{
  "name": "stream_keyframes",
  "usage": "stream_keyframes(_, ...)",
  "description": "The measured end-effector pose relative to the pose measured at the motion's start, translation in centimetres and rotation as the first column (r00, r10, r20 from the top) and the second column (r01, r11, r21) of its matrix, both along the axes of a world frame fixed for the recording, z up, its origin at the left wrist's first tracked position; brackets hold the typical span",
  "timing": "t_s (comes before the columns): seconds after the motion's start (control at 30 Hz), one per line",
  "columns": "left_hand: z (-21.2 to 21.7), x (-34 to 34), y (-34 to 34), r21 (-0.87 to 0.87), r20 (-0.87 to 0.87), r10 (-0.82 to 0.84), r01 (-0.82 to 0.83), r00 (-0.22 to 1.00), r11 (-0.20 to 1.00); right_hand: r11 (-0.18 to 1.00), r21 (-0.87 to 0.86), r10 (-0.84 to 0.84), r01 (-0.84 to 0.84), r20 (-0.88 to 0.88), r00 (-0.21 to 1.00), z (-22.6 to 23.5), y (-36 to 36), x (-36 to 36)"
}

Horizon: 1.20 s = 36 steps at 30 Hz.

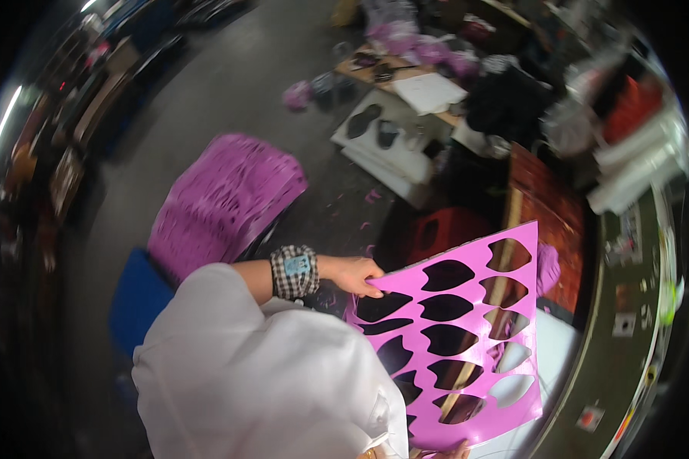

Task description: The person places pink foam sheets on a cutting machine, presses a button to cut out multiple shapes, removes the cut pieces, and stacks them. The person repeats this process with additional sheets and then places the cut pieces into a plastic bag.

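My left hand (352, 275), with a black-and-white checkered cuff at the wrist, is closed on the upper left corner of a pink sheet (419, 339). Rows of curved, leaf-like holes are cut through the sheet, leaving thin strips between them. At the lower edge of the picture, fingers of my right hand (459, 450) press against the sheet's bottom edge; the rest of that hand is out of sight. The sheet is held up, tilted, in front of me. To the left lies a thick stack of similar cut-out pink sheets (226, 195).
A blue chair-like thing (139, 298) stands beside the pink stack. Ahead is a low board (386, 141) with dark cut pieces. A red-brown wooden board (551, 222) and a green machine edge (612, 306) lie to the right. Pink scraps dot the floor.
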State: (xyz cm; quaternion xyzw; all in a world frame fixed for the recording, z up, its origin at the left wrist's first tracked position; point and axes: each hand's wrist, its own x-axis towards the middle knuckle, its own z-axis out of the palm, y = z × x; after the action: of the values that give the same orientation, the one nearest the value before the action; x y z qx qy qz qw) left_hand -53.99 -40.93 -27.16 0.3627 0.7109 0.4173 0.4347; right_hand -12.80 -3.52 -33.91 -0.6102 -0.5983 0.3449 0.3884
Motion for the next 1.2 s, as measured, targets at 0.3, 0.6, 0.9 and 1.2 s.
stream_keyframes(0.3, -11.7, -4.8, -5.3, 0.069, -0.126, 0.504, -0.499, 0.854, 0.864, 0.935, 0.038, 0.353, -0.352, -0.147, 0.924, -0.7, 3.3, -11.6)
stream_keyframes(0.6, -4.9, -26.8, -21.4, 0.64, 0.24, 0.69, -0.646, 0.683, 0.417, 0.804, 0.164, 0.563, -0.572, -0.521, 0.642, 11.2, -8.5, -46.3)
stream_keyframes(0.9, -4.0, -19.1, -52.4, 0.534, -0.054, 0.993, -0.837, 0.105, 0.117, 0.275, 0.272, 0.852, -0.922, -0.514, 0.102, 11.8, -33.6, -47.1)
stream_keyframes(1.2, -39.0, 24.8, -46.1, -0.657, 0.218, 0.307, -0.372, -0.927, -0.656, -0.839, -0.536, 0.457, -0.095, -0.598, -0.658, -0.9, -50.9, -44.0)
